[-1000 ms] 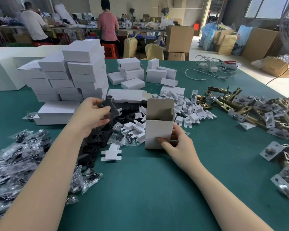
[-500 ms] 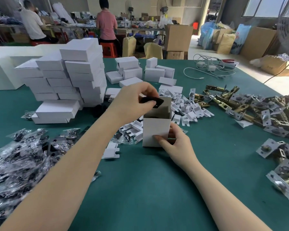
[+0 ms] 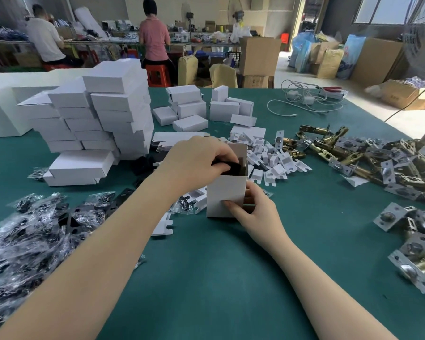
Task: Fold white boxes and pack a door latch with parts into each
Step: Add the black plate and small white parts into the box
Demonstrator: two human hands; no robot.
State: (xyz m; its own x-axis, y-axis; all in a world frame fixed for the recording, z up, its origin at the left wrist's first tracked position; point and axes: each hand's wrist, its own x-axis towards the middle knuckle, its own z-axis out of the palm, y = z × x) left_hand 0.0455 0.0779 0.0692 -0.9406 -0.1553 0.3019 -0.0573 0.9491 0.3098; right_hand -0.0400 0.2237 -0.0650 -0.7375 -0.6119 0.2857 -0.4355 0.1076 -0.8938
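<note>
The left hand pinches a black part at the open top of the box, its fingers curled over the rim. The right hand grips the box low on its near-right corner, thumb on the front face, fingers wrapped behind, and keeps it upright on the tabletop.

The likeliest trouble, as I judge it, is the part catching on the raised flap or the rim, so that it jams crosswise instead of dropping in. A downward push could also tip the tall, narrow box, since the right hand holds only its base. Whether a latch already lies inside cannot be seen.

The box stands between the two hands, near the tabletop's middle. Just beyond it to the far right lies a heap of white inserts; farther right are the brass latches. To the near left lie bagged parts, and to the far left a stack of folded boxes.
</note>
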